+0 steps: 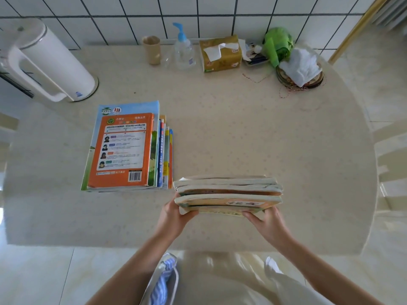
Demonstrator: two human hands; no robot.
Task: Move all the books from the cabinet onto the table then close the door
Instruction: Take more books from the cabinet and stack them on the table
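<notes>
Leftmost, at ten o'clock on the cream speckled tabletop [242,133], a tall white plastic jug with a handle [50,62] is seen standing near the tiled wall. Just below it, at about nine o'clock, a flat stack of colourful paperback books topped by an orange cover [125,148] is laid on the table, its spines fanned out to the right.

Along the back edge, from eleven to one o'clock, a tan paper cup [151,49], a clear pump bottle with a blue nozzle [184,51], a yellow-brown tissue pack [220,53], a crumpled green plastic bag [278,44] and a white cloth resting on round woven mats [300,67] are lined up.

Toward six o'clock, just right of the flat stack and apart from it, a bundle of worn beige books with yellowed page edges [229,194] is held over the near part of the table. Whether it touches the surface cannot be told. Its left end is gripped by the left hand [174,215], with the thumb laid over the near cover and the fingers hidden beneath. Its right end is gripped by the right hand [267,223], thumb on the near edge, fingers curled underneath.
</notes>
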